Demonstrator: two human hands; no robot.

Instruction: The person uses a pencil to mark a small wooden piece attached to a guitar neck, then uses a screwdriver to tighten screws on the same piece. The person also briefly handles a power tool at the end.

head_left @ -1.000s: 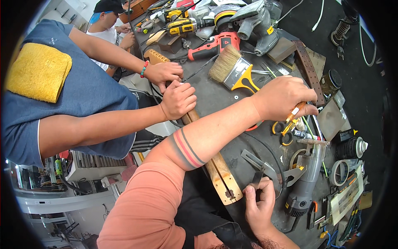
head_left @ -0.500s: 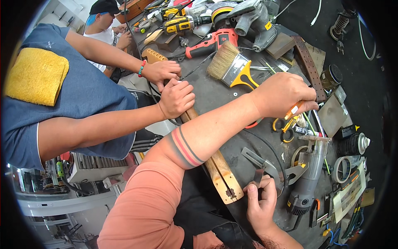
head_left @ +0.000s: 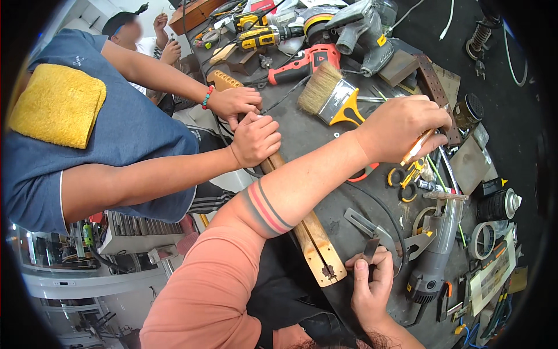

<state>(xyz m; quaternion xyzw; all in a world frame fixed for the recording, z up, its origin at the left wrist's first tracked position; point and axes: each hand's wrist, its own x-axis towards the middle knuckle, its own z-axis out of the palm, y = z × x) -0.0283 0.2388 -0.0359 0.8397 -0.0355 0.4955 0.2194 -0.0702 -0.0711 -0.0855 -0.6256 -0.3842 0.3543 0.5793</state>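
Note:
My left hand (head_left: 401, 129) reaches across to the right of the bench, fingers closed around a slim orange-brown handle (head_left: 417, 146) with a pale label. The far end of that handle is hidden in my grip. Lower down, my right hand (head_left: 375, 285) pinches a small dark flat metal piece (head_left: 370, 250) between thumb and fingers. Left of it lies a long slotted wooden piece (head_left: 311, 232) with a brass-coloured end plate (head_left: 327, 269). A co-worker's two hands (head_left: 256, 139) rest on its far part, and my left forearm passes over its middle.
A wide paintbrush (head_left: 331, 96), a red power tool (head_left: 305, 64) and a yellow drill (head_left: 258, 38) lie at the back. Yellow-handled scissors (head_left: 410, 180), a grey angle grinder (head_left: 430, 273), a tape roll (head_left: 482, 239) and a spray can (head_left: 500, 203) crowd the right. Another person (head_left: 131, 35) sits behind.
The whole view has shifted slightly, moving things a little rightward. Both my hands keep their grips. The person at the back has raised a hand.

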